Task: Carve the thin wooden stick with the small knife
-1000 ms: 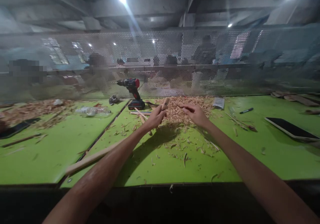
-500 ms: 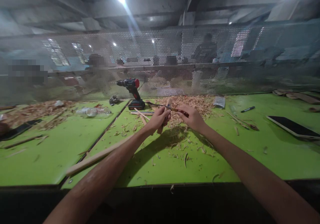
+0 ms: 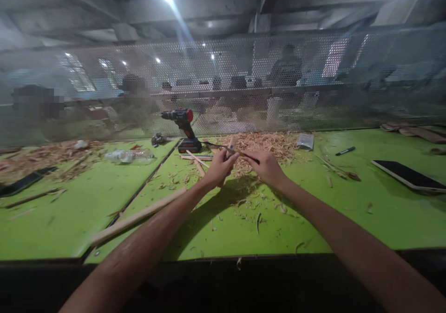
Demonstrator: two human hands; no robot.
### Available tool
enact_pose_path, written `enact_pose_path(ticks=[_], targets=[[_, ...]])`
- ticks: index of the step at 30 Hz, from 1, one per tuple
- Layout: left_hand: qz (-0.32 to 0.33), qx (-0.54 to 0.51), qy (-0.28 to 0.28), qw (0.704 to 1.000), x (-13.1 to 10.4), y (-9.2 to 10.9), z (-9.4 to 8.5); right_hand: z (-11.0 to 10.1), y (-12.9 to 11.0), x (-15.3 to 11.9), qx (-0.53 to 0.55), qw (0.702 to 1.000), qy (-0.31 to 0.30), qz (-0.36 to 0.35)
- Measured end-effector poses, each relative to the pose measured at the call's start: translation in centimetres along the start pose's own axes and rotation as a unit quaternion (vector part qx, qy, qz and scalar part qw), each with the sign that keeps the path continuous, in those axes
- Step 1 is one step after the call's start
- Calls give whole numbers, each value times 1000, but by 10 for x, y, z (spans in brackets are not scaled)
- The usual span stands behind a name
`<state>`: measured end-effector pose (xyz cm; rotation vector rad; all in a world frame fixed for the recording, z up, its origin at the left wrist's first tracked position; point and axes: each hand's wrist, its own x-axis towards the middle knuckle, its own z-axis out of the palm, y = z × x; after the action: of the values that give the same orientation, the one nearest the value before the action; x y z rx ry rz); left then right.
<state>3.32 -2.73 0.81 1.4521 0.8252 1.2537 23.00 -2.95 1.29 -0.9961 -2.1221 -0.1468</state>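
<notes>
My left hand (image 3: 219, 168) is closed around a short pale piece of wood (image 3: 232, 141), whose upper end sticks out above the fingers. My right hand (image 3: 267, 168) grips a knife (image 3: 219, 146) by its handle. The dark, narrow blade points left and crosses the wood by my left thumb. Most of the handle is hidden in the right fingers. Curled wood shavings (image 3: 273, 143) are heaped behind both hands and scattered below them on the green table (image 3: 296, 229).
A cordless drill (image 3: 184, 129) stands behind thin wooden sticks (image 3: 198, 162). A long wooden strip (image 3: 139, 217) lies under my left forearm. Left are a plastic bottle (image 3: 129, 156) and a dark phone (image 3: 26, 183). Right are a pen (image 3: 345, 151) and a tablet (image 3: 409, 174). A mesh screen (image 3: 226, 113) borders the back.
My right hand has shifted slightly left, closer to the left hand, and covers more of the knife handle. The wood has moved slightly left and tilts a little differently.
</notes>
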Motion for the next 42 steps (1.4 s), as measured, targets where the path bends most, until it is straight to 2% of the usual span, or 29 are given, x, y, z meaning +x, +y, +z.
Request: enact_pose_path(ticks=[8,20,29,42], targets=[[22,65,17,998,1,-2,-4,-4,1,2,30,999,-44,8],[30,103,53,993,4,-11,-2,-8,-24,-1,-120,988,-50,86],[7,51,22,998,3,-9,1,-13,-28,1,-136,984,-79,89],[59,153,72,984,6,-11,-3,-16,-40,0,-198,970,-84,116]])
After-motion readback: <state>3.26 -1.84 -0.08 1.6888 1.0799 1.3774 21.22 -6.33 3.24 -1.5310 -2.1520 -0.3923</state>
